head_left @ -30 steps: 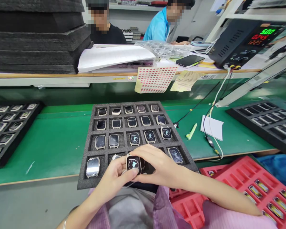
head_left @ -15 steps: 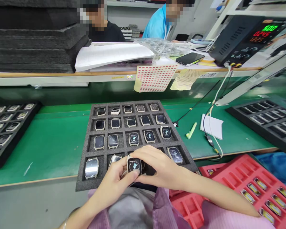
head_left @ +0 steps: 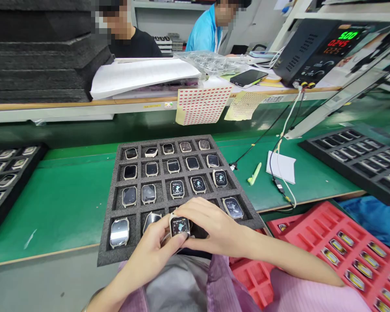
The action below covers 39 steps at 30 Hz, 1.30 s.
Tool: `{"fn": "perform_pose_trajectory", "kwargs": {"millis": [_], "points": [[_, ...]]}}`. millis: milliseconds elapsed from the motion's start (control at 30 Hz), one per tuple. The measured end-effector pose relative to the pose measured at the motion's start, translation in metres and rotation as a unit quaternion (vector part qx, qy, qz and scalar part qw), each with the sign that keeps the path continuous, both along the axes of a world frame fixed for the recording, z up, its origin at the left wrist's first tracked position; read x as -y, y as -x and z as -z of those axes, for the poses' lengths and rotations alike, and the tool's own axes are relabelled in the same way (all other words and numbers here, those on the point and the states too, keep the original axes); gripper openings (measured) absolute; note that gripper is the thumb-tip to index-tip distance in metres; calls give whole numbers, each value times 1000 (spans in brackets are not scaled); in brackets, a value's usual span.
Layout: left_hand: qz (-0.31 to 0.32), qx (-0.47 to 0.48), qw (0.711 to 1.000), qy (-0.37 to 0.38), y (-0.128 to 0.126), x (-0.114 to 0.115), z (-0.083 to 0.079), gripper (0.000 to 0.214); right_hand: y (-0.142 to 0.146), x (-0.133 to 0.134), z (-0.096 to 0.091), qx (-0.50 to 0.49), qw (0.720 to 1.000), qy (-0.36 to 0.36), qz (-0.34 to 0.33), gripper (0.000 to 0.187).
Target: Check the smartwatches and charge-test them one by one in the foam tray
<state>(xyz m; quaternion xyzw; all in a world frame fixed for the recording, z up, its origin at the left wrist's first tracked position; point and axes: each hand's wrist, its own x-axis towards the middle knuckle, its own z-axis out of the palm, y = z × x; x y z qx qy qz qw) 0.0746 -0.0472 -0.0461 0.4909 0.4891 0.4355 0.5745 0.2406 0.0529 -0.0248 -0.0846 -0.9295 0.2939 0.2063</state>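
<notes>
A square smartwatch without a strap, its screen lit with a dial, is held over the near edge of a grey foam tray. My left hand grips its left side, the thumb lying on the lower part of the screen. From the other side my right hand curls its fingers around the watch's upper and right edges; its fingertips are partly hidden. Rows of similar watches sit in the tray's pockets, some dark and some lit, such as the lit watch just beyond my hands. My hands cover part of the nearest row.
Red trays with small parts lie at lower right. Black trays of watches stand at left and right. A power supply, a phone and black foam sheets occupy the shelf. Two people sit behind it.
The view has turned slightly, so the tray, shelf and bench appear shifted left. Both hands keep the same hold on the watch.
</notes>
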Motion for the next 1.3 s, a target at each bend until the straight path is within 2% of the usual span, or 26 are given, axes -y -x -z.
{"fn": "perform_pose_trajectory", "kwargs": {"millis": [167, 300, 433, 567, 633, 767, 900, 1000, 1067, 1133, 1233, 1300], "points": [[10, -16, 1000, 1, -5, 3, -2, 26, -4, -2, -7, 1, 1000, 30, -4, 39], [-23, 66, 997, 33, -4, 10, -4, 46, -21, -13, -22, 30, 998, 49, 32, 45], [-68, 77, 993, 57, 16, 18, -4, 39, -49, -23, -25, 132, 989, -29, 67, 45], [-104, 47, 991, 66, 34, 21, -1, 36, -60, -23, -23, 175, 978, -77, 86, 57], [-110, 32, 991, 68, 34, 21, -2, 35, -53, -20, -26, 170, 978, -90, 81, 52], [-115, 9, 991, 75, 26, 21, -7, 35, -18, -13, -30, 195, 971, -132, 33, 26], [-103, 18, 992, 67, 27, 22, -5, 32, 15, -9, -26, 246, 946, -209, 8, 26], [-88, 26, 994, 56, 32, 22, 2, 34, 25, -11, -21, 261, 938, -226, -7, 28], [-76, 21, 996, 51, 33, 21, 4, 35, 24, -14, -20, 249, 949, -194, -1, 28], [-60, 12, 997, 47, 34, 20, 3, 31, 19, -20, -22, 228, 966, -125, 13, 29], [-28, -9, 999, 35, 32, 18, -3, 30, 10, -27, -34, 201, 979, 4, 30, 32], [-9, -30, 999, 27, 31, 18, -8, 32, 8, -27, -44, 164, 984, 63, 33, 35]]}}
